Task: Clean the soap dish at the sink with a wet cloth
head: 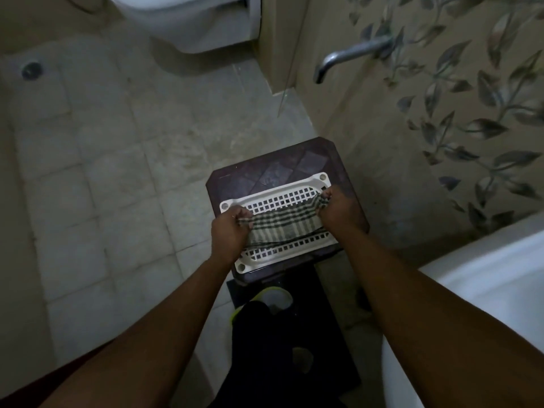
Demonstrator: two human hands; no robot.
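A white plastic rack with square holes [282, 198] lies flat on a dark brown stool [273, 169]. Across its middle stretches a green-and-white checked cloth [284, 223]. My left hand [229, 231] is shut on the cloth's left end, and my right hand [338, 210] is shut on its right end, so the cloth is pulled taut between them. The rack's four round corner sockets show around the cloth.
A white sink [494, 278] is at the lower right. A metal wall tap [344, 58] sticks out from the leaf-patterned tiles above the stool. A white toilet [191, 19] is at the top, a floor drain [31, 70] at the upper left. My foot in a slipper [273, 298] stands below the stool.
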